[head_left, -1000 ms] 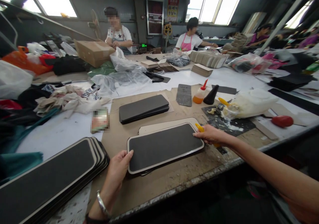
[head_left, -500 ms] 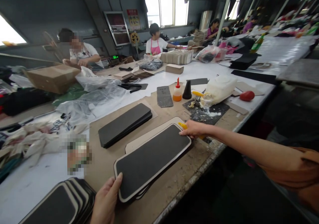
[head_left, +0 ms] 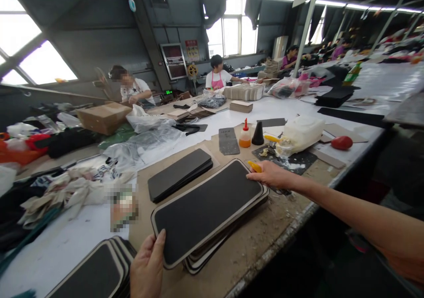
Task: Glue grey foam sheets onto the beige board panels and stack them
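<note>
Head view: black, round-cornered panel point(head_left: 205, 212), pale-rimmed; left hand point(head_left: 147, 265) pinches eight o'clock, right hand point(head_left: 274, 174) pinches two, yellow handle point(head_left: 254, 166) tucked in!

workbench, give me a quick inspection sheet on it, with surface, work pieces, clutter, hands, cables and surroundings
Surface: brown cardboard over a white tabletop; debris near the front edge.
Work pieces: black panel with a pale border, above a stack of pale-edged panels; contact between them unclear.
Clutter: red-tipped bottle, black cone, whitish container on its side, cloth scraps.
Hands: left hand grips the panel's near end, thumb on top; right hand holds the far end, plus a yellow-handled tool.
Cables: nothing seen on the bench.
Surroundings: co-workers seated or standing, unclear which, beyond the table; cardboard box at the far left.
</note>
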The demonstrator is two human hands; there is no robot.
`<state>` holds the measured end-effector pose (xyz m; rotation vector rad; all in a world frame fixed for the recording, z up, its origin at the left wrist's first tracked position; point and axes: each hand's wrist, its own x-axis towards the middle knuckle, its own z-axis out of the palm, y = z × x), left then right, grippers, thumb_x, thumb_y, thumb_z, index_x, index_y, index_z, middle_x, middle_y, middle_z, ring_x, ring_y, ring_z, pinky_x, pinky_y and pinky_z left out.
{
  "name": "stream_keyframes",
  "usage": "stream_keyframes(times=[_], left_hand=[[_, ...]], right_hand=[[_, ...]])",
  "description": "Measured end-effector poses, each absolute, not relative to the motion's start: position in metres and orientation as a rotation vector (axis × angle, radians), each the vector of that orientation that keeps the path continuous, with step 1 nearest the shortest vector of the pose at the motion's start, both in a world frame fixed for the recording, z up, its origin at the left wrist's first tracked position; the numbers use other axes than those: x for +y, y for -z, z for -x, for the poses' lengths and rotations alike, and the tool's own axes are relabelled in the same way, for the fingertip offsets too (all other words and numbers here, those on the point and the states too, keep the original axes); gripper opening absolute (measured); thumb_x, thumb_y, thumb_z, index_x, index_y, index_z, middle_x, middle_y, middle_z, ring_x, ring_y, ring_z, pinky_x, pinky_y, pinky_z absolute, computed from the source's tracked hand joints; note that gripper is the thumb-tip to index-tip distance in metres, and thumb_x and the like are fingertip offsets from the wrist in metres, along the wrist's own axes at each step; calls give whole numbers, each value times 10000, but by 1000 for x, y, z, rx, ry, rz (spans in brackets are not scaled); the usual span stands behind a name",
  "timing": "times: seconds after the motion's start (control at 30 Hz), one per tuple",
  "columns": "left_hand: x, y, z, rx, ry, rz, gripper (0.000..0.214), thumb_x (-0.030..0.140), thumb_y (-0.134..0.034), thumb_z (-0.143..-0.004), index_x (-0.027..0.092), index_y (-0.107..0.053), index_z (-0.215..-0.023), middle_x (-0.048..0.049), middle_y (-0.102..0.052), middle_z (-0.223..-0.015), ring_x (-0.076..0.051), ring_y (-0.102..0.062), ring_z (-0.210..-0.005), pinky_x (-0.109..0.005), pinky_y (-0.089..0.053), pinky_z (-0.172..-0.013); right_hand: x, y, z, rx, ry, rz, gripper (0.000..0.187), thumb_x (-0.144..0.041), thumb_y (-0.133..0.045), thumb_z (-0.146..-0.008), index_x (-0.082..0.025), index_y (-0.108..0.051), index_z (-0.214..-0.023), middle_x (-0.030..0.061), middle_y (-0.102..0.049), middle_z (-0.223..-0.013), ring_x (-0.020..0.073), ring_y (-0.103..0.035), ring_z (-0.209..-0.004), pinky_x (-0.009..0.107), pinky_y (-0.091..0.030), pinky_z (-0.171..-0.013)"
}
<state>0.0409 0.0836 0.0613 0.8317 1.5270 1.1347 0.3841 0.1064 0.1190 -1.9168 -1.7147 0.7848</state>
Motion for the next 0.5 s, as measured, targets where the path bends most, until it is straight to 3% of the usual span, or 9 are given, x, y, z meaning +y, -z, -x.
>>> stream_keyframes(times=[0.3, 0.5], left_hand=[[80, -71, -28, 1457, -1300, -943, 438, 516, -670, -612, 175, -627, -885, -5, -684, -749, -186, -634, -716, -285, -513, -680], [65, -82, 5, 1423, -1514, -967, 380, 482, -654, -665, 169, -628, -879, 12, -657, -706, -145, -595, -657, -260, -496, -661]], right_hand=[[108, -129, -375, -1698, -619, 1782, 285, -449, -545, -723, -175, -512, -652, -51, -455, -483, 91, -412, -437, 226, -329, -469], [124, -131, -336, -1760, -628, 1601, 415, -593, -544, -696, -183, -522, -636, -49, -428, -456, 87, -378, -399, 223, -287, -400]])
